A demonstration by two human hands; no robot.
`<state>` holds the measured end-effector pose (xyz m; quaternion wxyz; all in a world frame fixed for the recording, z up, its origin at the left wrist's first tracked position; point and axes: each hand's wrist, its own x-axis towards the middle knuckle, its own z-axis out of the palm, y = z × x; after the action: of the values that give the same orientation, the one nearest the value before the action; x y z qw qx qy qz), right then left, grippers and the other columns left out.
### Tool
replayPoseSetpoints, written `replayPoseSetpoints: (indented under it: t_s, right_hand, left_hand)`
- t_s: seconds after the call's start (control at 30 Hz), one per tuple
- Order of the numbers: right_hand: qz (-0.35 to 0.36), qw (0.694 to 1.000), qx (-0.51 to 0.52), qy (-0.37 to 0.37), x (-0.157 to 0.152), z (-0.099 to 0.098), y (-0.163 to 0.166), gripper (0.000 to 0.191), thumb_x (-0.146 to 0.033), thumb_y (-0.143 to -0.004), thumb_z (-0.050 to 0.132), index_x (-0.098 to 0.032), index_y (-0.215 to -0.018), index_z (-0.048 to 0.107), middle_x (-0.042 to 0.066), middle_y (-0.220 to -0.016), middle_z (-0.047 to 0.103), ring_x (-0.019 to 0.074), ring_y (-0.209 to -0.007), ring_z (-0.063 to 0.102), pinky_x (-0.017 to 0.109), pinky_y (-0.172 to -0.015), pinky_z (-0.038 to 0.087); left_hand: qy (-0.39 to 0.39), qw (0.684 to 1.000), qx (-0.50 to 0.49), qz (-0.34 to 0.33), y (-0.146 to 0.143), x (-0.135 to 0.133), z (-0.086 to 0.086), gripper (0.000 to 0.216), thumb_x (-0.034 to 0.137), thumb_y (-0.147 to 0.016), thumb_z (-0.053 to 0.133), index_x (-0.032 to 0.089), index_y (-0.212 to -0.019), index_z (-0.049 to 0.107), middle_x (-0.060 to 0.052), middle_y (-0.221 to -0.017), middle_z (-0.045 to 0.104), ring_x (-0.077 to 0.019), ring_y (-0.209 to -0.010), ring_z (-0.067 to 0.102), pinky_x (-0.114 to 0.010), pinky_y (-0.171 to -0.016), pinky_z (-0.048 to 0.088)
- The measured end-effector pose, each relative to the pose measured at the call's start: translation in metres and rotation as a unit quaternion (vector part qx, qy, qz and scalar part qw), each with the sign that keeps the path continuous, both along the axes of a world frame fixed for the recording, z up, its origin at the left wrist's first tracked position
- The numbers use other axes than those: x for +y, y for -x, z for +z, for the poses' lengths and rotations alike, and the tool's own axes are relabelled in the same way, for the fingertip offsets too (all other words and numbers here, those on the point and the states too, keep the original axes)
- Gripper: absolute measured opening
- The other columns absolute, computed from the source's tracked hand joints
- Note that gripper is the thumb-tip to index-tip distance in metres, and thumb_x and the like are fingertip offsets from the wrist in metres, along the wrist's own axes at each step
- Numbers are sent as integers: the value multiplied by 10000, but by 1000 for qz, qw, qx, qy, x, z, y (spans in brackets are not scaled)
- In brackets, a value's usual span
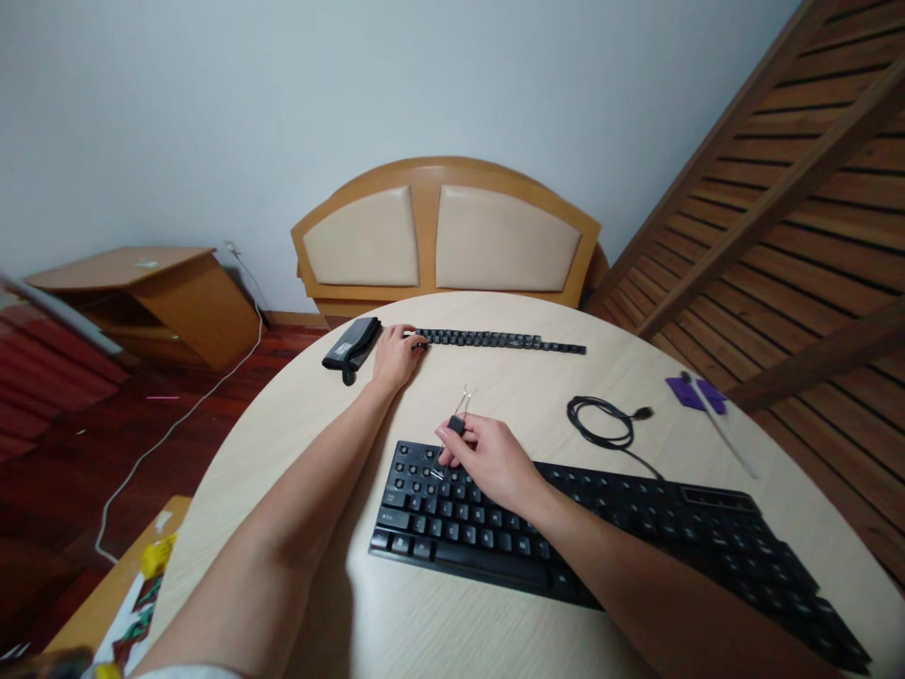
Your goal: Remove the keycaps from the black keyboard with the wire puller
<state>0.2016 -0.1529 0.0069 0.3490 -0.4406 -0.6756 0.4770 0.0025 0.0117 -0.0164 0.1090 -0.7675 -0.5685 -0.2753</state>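
On the round worktop (527,405), its far edge taken as 12 o'clock, a wire tool (456,424) is grasped by the right grip (495,462) over the keyboard's (657,514) 10 o'clock corner. The keyboard is laid from the centre toward 4 o'clock. The near end of a keycap row (495,339) at 12 o'clock is touched by the left grip (397,356); whether a cap is pinched cannot be told. A pouch (353,341) is seen at 10 o'clock.

Flat black keyboard (650,507), loose keycaps (487,338) — rowed
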Motion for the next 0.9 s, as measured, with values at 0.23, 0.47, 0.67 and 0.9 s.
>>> replayPoseSetpoints:
  t_s: [0.23, 0.47, 0.67, 0.9]
  right_hand:
    - [0, 1000, 5, 1, -1, 0, 0, 257, -397, -936, 551, -161, -926, 654, 42, -734, 732, 158, -665, 690, 264, -635, 525]
    - [-3, 1000, -7, 0, -1, 5, 0, 286, -408, -944, 530, -162, -887, 665, 39, -724, 733, 155, -663, 687, 261, -644, 517]
    - [-3, 1000, -11, -7, -1, 6, -1, 322, -421, -957, 501, -157, -897, 674, 40, -730, 732, 156, -670, 683, 259, -650, 507]
    - [9, 998, -36, -42, -2, 11, -2, 321, -373, -984, 453, -161, -886, 674, 22, -701, 719, 143, -653, 670, 242, -645, 485]
  left_hand:
    - [3, 1000, -9, 4, 0, 0, 0, 206, 179, -867, 628, 245, -1029, 734, -82, -1192, 628, -302, -1136, 506, -433, -971, 422]
    - [4, 1000, -21, -22, -2, -14, 5, 274, 142, -842, 649, 212, -1105, 676, -94, -1218, 611, -283, -1155, 507, -418, -1008, 420]
    - [32, 985, -138, -102, -10, -59, 11, 274, 127, -858, 607, 198, -1122, 610, -91, -1186, 612, -240, -1133, 540, -410, -1027, 431]
    - [195, 911, -339, -130, -20, -127, 14, 237, 152, -864, 551, 155, -1100, 566, -101, -1160, 634, -205, -993, 615, -380, -898, 518]
